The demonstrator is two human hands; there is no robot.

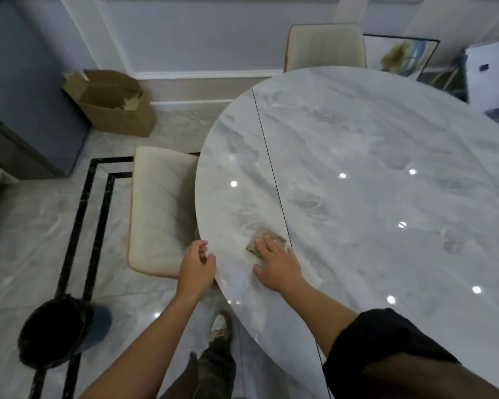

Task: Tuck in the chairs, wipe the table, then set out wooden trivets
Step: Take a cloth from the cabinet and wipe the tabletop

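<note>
A round grey marble table (pixel 372 168) fills the right side of the view. My right hand (pixel 278 262) lies flat on a small beige cloth (pixel 264 239) near the table's left edge, fingers spread over it. My left hand (pixel 196 266) hovers just off that edge, fingers loosely curled and holding nothing. A cream chair (pixel 159 208) stands at the table's left, its seat partly under the top. A second cream chair (pixel 326 47) is at the far side, only its backrest showing. No wooden trivets are in sight.
An open cardboard box (pixel 113 102) sits on the floor by the wall. A black-lined bin (pixel 55 332) stands at the lower left. A grey cabinet (pixel 26 90) is at the left. A framed picture (pixel 401 54) and a white box (pixel 486 73) lean at the back right.
</note>
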